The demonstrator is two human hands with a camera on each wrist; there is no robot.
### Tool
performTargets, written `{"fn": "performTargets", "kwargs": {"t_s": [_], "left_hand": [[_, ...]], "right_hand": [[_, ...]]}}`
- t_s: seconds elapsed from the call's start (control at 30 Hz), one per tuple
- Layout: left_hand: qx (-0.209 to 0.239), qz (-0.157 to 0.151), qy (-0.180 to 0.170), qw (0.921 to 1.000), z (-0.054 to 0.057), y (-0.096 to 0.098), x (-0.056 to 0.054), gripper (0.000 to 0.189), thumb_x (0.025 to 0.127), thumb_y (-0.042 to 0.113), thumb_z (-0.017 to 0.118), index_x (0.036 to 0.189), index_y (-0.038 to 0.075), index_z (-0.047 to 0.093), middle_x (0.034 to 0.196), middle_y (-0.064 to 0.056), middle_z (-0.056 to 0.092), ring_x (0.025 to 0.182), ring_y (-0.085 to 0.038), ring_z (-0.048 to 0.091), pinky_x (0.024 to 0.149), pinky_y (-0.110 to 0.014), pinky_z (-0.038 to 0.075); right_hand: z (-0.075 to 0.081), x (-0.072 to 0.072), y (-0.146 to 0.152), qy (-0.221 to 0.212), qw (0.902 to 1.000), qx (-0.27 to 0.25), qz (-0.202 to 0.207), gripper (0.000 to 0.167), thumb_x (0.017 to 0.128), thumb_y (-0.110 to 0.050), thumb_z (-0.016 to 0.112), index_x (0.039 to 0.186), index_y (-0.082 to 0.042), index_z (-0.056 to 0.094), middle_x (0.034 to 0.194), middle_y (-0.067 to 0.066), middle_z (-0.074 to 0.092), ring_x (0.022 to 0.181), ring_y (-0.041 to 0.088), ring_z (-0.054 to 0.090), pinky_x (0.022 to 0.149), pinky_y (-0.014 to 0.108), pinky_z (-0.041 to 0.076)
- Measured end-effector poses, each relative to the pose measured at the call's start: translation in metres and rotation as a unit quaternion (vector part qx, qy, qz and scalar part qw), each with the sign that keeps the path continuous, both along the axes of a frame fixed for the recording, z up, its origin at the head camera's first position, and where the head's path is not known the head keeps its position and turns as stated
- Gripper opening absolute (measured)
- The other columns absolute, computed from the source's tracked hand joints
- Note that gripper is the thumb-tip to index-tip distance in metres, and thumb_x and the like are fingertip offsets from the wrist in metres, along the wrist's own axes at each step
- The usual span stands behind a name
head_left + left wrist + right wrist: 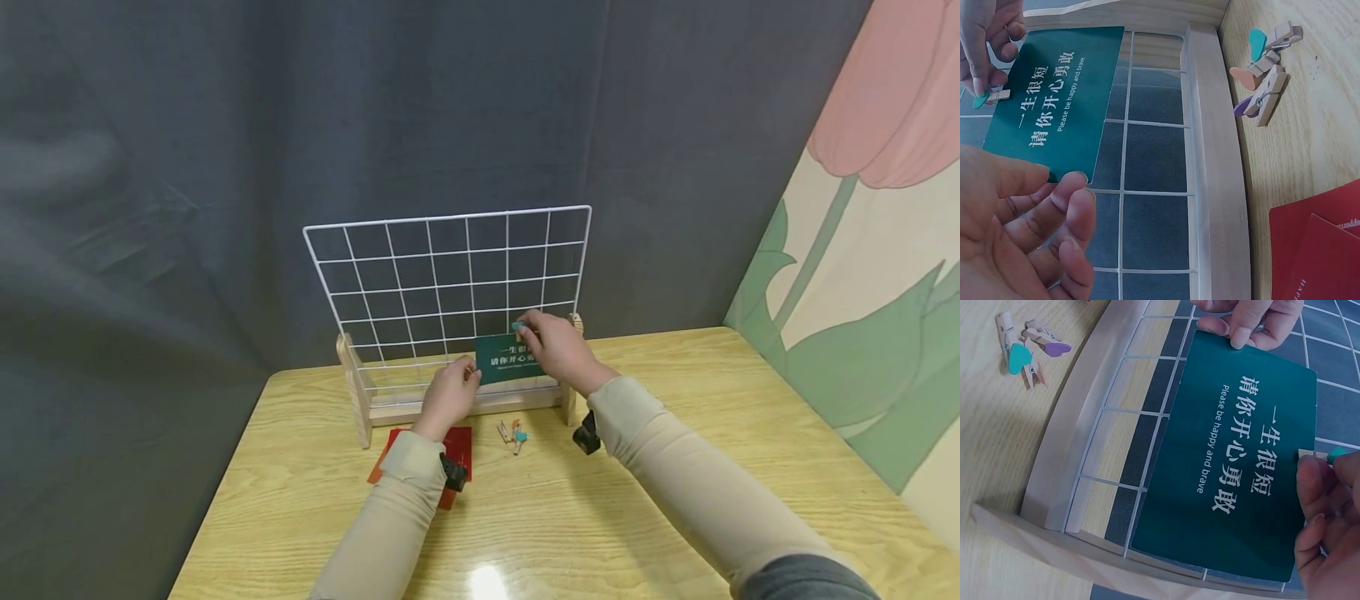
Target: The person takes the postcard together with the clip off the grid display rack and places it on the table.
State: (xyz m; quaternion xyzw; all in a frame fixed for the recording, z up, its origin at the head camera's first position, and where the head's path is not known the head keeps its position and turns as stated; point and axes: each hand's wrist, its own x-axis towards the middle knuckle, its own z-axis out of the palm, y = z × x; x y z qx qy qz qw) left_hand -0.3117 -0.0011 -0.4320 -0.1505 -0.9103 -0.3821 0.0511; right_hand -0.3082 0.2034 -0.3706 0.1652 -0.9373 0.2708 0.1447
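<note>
A dark green card (501,360) with white lettering lies against the lower right of a white wire grid (450,283) in a wooden stand. My left hand (452,390) pinches the card's left edge between thumb and fingers. At the card's top edge, my right hand (558,346) pinches a small wooden clothespin (999,95) with a teal heart (981,100). In the right wrist view the clothespin's tip overlaps the card's edge, and the fingers hide part of the clothespin.
Several loose clothespins (1269,94) with coloured hearts lie on the wooden table (645,500) before the stand. Red cards (459,450) are spread under my left forearm. The stand's wooden base bar (510,402) runs below the grid, and a dark curtain (450,100) hangs behind.
</note>
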Motion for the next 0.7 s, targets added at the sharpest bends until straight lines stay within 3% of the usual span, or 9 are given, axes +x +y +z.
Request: {"fn": "performTargets", "kwargs": {"t_s": [0.37, 0.53, 0.7], "left_hand": [[-0.003, 0.0, -0.002, 1.0, 0.0026, -0.0006, 0.0002, 0.014, 0.105, 0.015, 0.058, 0.094, 0.008, 0.063, 0.086, -0.007, 0.064, 0.068, -0.021, 0.052, 0.061, -0.035, 0.042], [-0.002, -0.008, -0.005, 1.0, 0.0043, -0.0014, 0.0022, 0.014, 0.106, 0.015, 0.058, 0.095, 0.007, 0.063, 0.086, -0.008, 0.065, 0.07, -0.022, 0.054, 0.062, -0.036, 0.043], [-0.003, -0.018, -0.01, 0.9998, 0.0025, -0.0056, 0.0036, 0.014, 0.106, 0.015, 0.057, 0.098, 0.007, 0.064, 0.092, -0.009, 0.066, 0.074, -0.022, 0.055, 0.065, -0.037, 0.045]], "right_hand": [[-0.0028, -0.001, 0.0004, 0.017, 0.9998, -0.012, 0.006, 0.015, 0.108, -0.016, 0.055, 0.109, -0.003, 0.063, 0.079, 0.003, 0.06, 0.066, 0.017, 0.055, 0.065, 0.039, 0.048], [-0.0035, 0.0008, -0.0001, 0.032, 0.9993, -0.021, 0.003, 0.013, 0.108, -0.014, 0.055, 0.105, -0.004, 0.062, 0.082, 0.005, 0.06, 0.067, 0.018, 0.056, 0.066, 0.04, 0.049], [-0.0057, 0.0032, -0.0001, 0.022, 0.9977, -0.062, -0.012, 0.018, 0.109, -0.016, 0.052, 0.113, -0.001, 0.061, 0.094, 0.011, 0.065, 0.074, 0.021, 0.062, 0.069, 0.041, 0.052]]}}
